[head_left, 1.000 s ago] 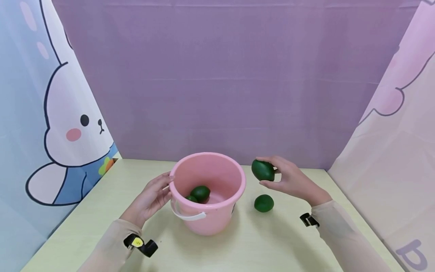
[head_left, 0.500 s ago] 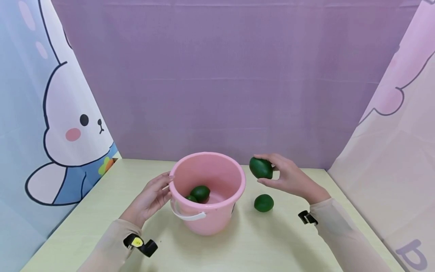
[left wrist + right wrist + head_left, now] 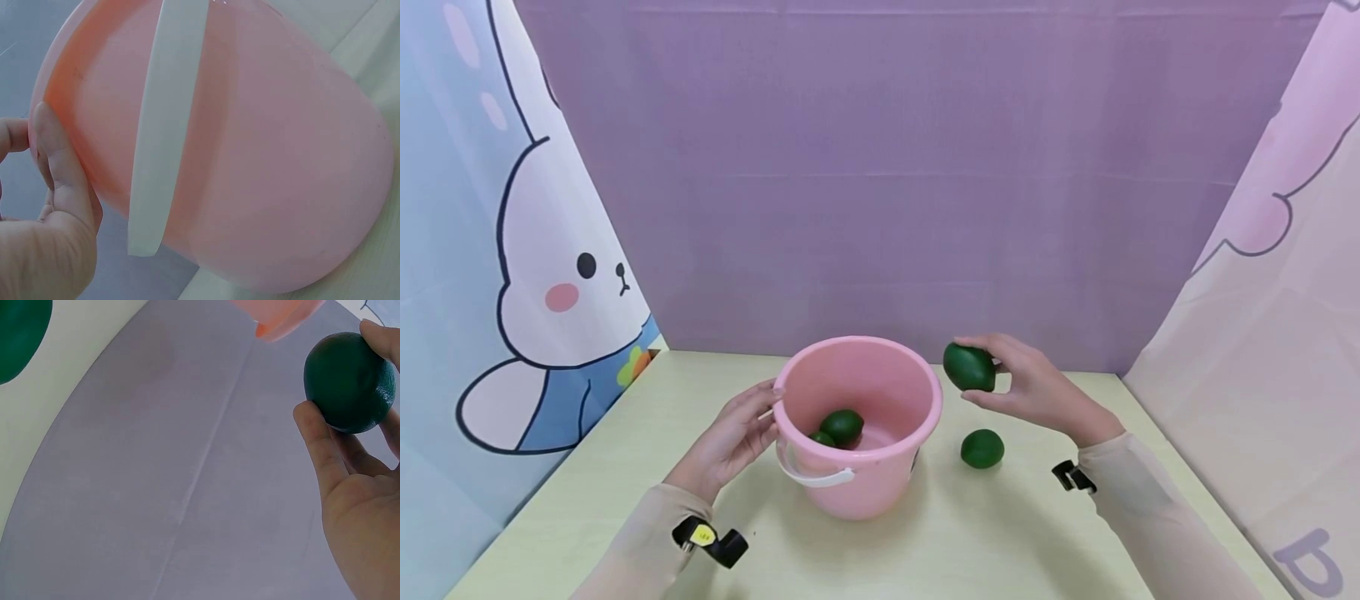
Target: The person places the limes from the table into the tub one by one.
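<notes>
A pink bucket (image 3: 865, 475) with a white handle (image 3: 816, 477) stands upright on the table. My left hand (image 3: 733, 437) grips its rim on the left side; in the left wrist view the thumb (image 3: 59, 144) lies along the bucket's outside, just under the rim. Two dark green fruits (image 3: 842, 426) lie inside, one partly hidden by the front rim. To the right of the bucket, my right hand (image 3: 1037, 387) holds a dark green oval fruit (image 3: 968, 367) above the table, pinched between thumb and fingers. Another green fruit (image 3: 982, 448) rests on the table below that hand.
The pale table (image 3: 880, 567) ends at a purple cloth backdrop (image 3: 895, 183). Printed cloth panels flank both sides, the left one with a cartoon rabbit (image 3: 580, 317). Black straps with small devices sit on both wrists.
My right hand has moved slightly left and up with the green fruit, closer to the bucket. The left hand, the bucket and the other fruits have stayed in place.
</notes>
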{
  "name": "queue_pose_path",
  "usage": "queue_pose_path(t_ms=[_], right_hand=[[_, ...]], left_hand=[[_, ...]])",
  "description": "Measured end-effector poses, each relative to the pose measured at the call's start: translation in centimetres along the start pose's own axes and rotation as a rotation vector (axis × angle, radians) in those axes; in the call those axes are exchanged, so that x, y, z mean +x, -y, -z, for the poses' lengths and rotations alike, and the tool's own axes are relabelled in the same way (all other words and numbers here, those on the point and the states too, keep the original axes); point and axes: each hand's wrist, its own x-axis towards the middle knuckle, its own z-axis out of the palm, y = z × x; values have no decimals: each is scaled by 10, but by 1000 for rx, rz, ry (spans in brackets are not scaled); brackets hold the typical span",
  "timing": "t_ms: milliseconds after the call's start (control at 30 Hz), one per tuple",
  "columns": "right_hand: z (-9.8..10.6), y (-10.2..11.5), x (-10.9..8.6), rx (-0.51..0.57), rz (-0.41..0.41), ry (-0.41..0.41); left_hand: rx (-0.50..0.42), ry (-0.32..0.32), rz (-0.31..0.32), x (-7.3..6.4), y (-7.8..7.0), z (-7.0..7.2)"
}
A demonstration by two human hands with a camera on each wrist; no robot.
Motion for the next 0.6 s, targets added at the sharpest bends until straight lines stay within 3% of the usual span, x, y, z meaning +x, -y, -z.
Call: queue_pose_path(t_ms=[600], right_hand=[[-10,10,15,23,68,8]], left_hand=[[5,3,0,0,1,1]])
